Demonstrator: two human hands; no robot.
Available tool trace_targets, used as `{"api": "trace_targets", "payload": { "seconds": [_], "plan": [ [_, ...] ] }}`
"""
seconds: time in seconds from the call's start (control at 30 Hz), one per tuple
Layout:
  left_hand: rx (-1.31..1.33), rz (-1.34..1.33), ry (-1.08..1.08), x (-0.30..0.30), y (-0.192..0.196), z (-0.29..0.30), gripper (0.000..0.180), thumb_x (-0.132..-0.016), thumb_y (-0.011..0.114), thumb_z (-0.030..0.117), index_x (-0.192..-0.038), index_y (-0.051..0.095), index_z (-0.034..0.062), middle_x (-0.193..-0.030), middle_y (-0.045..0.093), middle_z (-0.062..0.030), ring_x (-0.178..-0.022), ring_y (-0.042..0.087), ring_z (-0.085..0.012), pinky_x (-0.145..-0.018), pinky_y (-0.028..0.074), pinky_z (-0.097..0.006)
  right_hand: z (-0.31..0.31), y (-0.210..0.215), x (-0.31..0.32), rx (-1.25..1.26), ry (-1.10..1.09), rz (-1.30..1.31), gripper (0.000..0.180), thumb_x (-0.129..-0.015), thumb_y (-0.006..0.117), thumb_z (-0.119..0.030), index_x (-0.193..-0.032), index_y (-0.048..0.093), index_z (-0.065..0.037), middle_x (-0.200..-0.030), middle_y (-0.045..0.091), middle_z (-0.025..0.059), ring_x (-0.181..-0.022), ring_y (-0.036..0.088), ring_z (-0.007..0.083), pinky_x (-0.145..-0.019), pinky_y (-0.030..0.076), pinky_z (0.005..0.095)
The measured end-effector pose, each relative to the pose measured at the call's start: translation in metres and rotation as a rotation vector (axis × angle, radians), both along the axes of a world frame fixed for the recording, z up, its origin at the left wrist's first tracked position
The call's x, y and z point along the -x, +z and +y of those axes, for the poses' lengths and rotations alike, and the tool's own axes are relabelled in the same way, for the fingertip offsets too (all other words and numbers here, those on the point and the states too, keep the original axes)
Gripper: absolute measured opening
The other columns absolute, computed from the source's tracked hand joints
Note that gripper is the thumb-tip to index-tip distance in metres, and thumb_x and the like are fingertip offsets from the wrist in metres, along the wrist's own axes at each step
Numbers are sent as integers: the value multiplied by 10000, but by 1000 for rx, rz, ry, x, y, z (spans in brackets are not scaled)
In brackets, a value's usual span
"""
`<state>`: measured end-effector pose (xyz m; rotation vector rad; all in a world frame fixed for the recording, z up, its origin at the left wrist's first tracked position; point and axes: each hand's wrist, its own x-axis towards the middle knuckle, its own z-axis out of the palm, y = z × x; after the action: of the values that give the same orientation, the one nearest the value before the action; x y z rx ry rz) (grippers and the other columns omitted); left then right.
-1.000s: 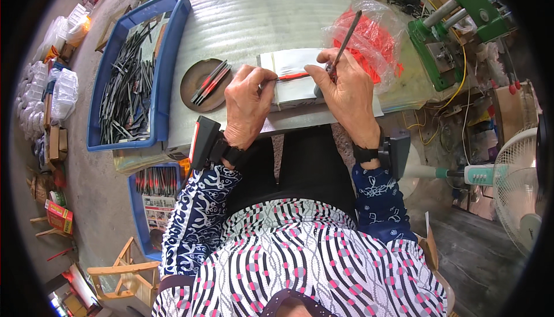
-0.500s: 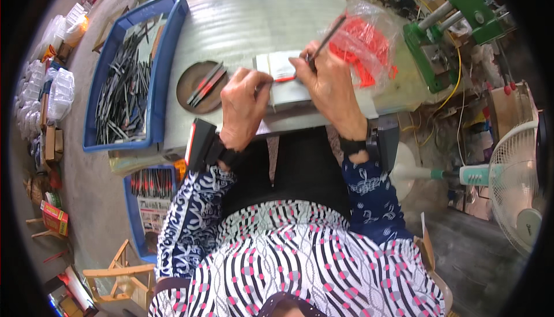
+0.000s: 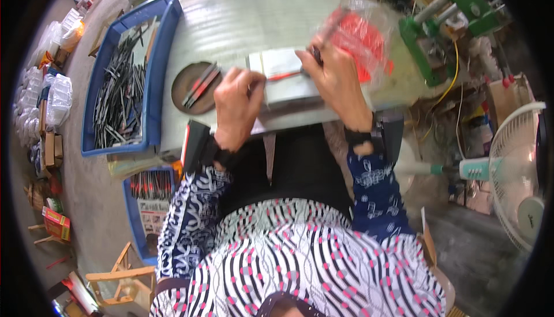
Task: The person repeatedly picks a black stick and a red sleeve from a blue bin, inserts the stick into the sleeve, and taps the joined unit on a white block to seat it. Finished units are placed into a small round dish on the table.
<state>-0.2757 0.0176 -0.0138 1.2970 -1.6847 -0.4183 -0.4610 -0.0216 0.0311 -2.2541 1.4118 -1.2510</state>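
In the head view, the left hand [image 3: 236, 106] lies knuckles up on the near left part of a flat grey rectangular block [image 3: 287, 80] that sits on the pale corrugated tabletop [image 3: 242, 22]; its fingers are curled down against the block, pressing rather than gripping, and whether anything is pinched under them cannot be told. The right hand [image 3: 337, 80] is closed around a slim dark rod-like tool [image 3: 328, 31] whose upper end slants up and away to the right, its lower end hidden in the fist at the block's far right edge. Between the two hands a thin red strip [image 3: 284, 76] lies across the top of the block. Just right of the right hand sits a clear plastic bag of red pieces [image 3: 363, 43]; to the left stand a round brown dish with red and dark sticks [image 3: 196, 86] and a blue plastic tray of dark rods [image 3: 124, 94]. To do this well, I judge the left hand should keep the block steady while the tool meets the strip squarely.
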Motion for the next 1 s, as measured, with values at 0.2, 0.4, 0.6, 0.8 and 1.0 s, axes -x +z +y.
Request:
{"api": "trace_targets", "payload": {
  "seconds": [0.2, 0.4, 0.6, 0.8, 1.0],
  "plan": [
    [12, 18, 5, 0, 2, -1, 93, -812, 668, 31, -898, 702, 18, -814, 625, -97, -600, 587, -175, -575, 477, -297, 6, -13, 9, -93, -28, -54, 285, -907, 669, -240, -959, 590, 29, -704, 627, 178, -651, 642, 337, -576, 486, 396],
    [8, 15, 5, 0, 0, -1, 84, -799, 666, 23, -878, 693, 28, -820, 623, -133, -645, 627, -253, -596, 499, -336, 11, 27, 4, -13, -21, -140, 254, -908, 682, -230, -948, 588, 2, -693, 624, 143, -582, 629, 273, -535, 472, 356],
    [48, -9, 8, 0, 0, -2, 101, -810, 668, 18, -904, 703, 9, -813, 631, -76, -591, 581, -132, -560, 467, -263, 17, 28, 3, 107, -8, -335, 220, -906, 679, -200, -944, 575, -9, -703, 629, 137, -581, 626, 282, -542, 483, 373],
    [48, 10, -8, 0, 1, -5, 91, -799, 665, 16, -885, 695, 20, -805, 618, -108, -613, 593, -206, -581, 484, -308, 1, -9, 13, -33, -58, 21, 259, -904, 666, -246, -942, 592, -1, -702, 626, 163, -607, 619, 348, -561, 478, 413],
    [20, 25, 2, 0, -1, -1, 95, -805, 665, 22, -895, 696, 15, -809, 616, -93, -596, 573, -169, -570, 469, -292, 12, -8, 16, -2, -64, -167, 241, -911, 664, -243, -955, 599, -15, -654, 613, 136, -586, 623, 302, -543, 464, 392]
  ]
}}
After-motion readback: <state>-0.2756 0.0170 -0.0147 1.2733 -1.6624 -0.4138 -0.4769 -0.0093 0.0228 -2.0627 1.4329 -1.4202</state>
